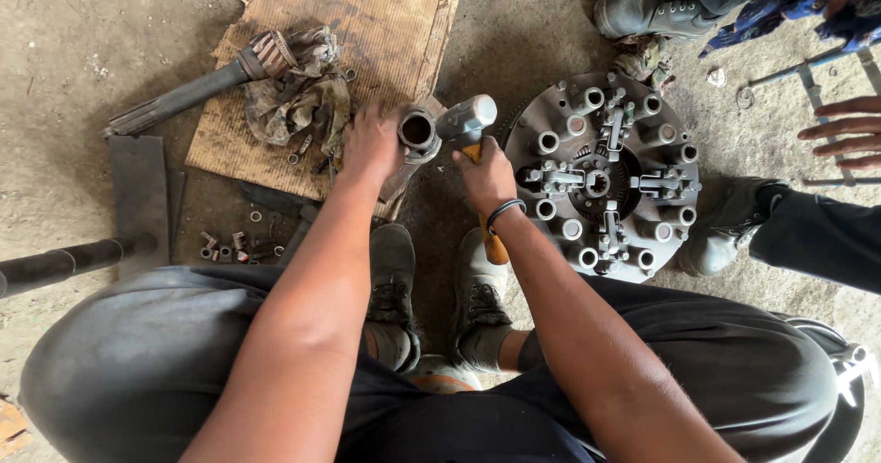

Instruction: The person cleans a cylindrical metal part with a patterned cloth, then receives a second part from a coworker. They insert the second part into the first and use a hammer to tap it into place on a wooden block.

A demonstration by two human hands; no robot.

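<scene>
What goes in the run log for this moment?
left hand: holds metal sleeve | right hand: grips hammer beside sleeve | clutch plate: right, on floor

Dull grey metal hammer head (466,116), wooden handle (494,243); greasy cloth rag (298,100).

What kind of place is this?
Likely a vehicle repair workshop, floor level: a clutch plate on bare concrete, a splined shaft on cardboard, and a hammer in the right hand.

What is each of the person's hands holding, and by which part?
The left hand grips a metal sleeve around its side, near the open top. The right hand holds a hammer by its wooden handle, just below the head.
</scene>
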